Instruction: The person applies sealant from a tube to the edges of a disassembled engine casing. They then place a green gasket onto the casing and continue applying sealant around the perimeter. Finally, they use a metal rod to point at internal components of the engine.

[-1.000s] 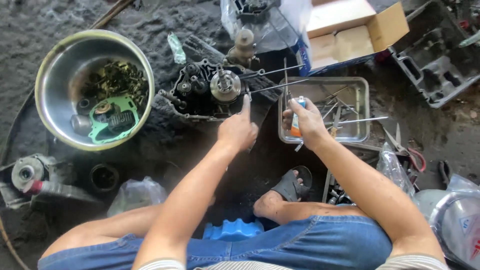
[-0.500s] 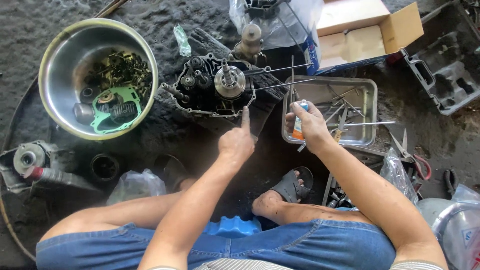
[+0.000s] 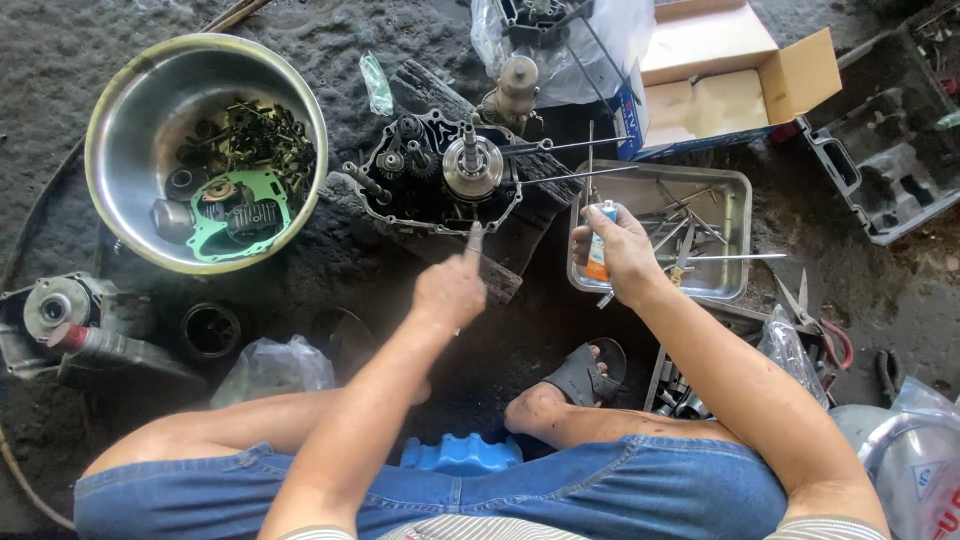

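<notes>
Right hand (image 3: 622, 262) is wrapping around a small orange-and-white tube (image 3: 597, 255), holding it upright over the near left corner of the metal tray (image 3: 738, 222), where it is staying within reach of the open engine case (image 3: 440, 180). Left hand (image 3: 450, 290) is curling loosely with only the index finger (image 3: 474, 243) sticking out, its tip hovering just short of the case's lower edge, grasping nothing. That case is sitting on the dirty floor (image 3: 330, 250) with its gears and shaft facing up, exposed for work. Loose parts and a green gasket (image 3: 232, 212) are lying gathered in the steel bowl (image 3: 120, 130) to the left, kept together off the ground.
</notes>
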